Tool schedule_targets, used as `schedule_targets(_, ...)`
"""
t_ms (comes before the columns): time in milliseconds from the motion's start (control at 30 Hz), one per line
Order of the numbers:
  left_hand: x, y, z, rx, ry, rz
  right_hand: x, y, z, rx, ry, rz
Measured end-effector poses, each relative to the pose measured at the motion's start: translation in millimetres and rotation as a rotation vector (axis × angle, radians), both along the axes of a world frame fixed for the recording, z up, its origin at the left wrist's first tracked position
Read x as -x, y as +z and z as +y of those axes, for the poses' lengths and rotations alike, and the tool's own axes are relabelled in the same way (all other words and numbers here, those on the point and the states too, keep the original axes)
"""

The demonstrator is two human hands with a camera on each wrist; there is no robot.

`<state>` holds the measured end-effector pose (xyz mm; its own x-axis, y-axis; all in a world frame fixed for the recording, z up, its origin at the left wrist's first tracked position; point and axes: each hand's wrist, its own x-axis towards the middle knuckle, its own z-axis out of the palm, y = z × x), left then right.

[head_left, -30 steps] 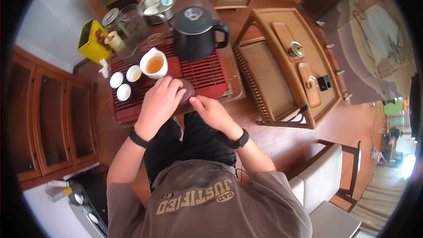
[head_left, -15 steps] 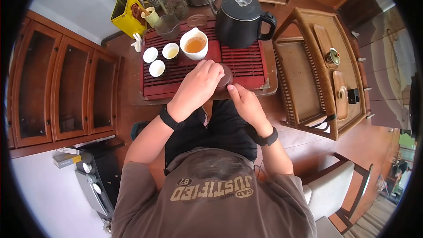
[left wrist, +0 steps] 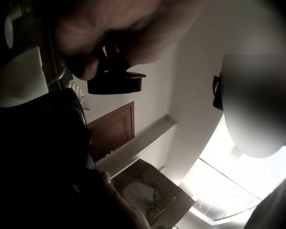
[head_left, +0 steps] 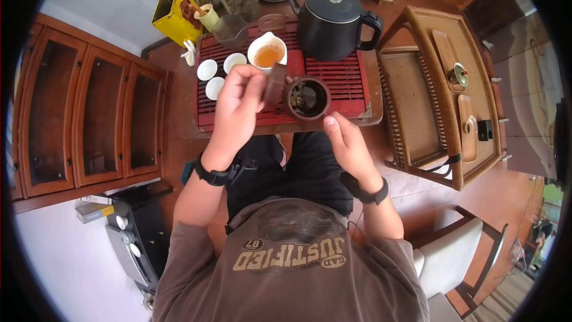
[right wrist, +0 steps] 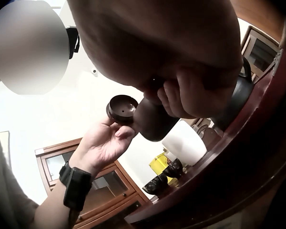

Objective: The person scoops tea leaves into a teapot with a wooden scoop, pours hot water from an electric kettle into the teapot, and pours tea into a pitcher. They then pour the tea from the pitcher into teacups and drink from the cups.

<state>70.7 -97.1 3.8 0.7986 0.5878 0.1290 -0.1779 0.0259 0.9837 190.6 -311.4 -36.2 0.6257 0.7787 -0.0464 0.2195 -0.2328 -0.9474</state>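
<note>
A dark brown teapot [head_left: 308,99], uncovered with wet leaves and dark liquid inside, is in the right hand [head_left: 353,148] at its near right side; the right wrist view shows that hand's fingers curled at the pot [right wrist: 155,119]. Tilted on edge just left of the opening, the brown lid [head_left: 275,85] is pinched by the left hand [head_left: 237,107]. In the right wrist view the lid's hollow underside [right wrist: 123,109] faces the camera. Behind the hands stands a white pitcher [head_left: 267,51] of amber tea, with small white cups [head_left: 207,70] to its left.
The red slatted tray [head_left: 205,116] lies under the pitcher and cups. A black kettle [head_left: 331,24] stands at its back right. Behind are glass jars [head_left: 238,1] and a yellow tin [head_left: 174,16]. A wicker cart [head_left: 417,65] stands to the right.
The left hand has lifted the lid off the teapot, moved it left and tipped it, exposing the leaves. The right hand stays at the pot. The head view has shifted.
</note>
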Motion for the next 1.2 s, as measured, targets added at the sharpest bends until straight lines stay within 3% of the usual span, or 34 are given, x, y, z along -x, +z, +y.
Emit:
schedule_targets(33, 2, 10, -4, 0.119, 0.072, -0.008, 1, 3, -2, -0.002, 0.005, 0.004)
schedule_targets(200, 30, 7, 9, 0.316, 0.038, -0.160, 10, 21, -9, -0.104, 0.064, -0.046)
schedule_targets(600, 32, 9, 18, 0.425, -0.021, -0.244, 15, 26, -3, -0.137, 0.040, -0.084)
schedule_targets(1133, 20, 4, 15, 0.413, -0.003, -0.183, 18, 10, 12, -0.030, -0.062, -0.037)
schedule_targets(1200, 19, -1, 15, 0.160, 0.032, 0.093, 15, 4, 17, -0.012, -0.073, -0.027)
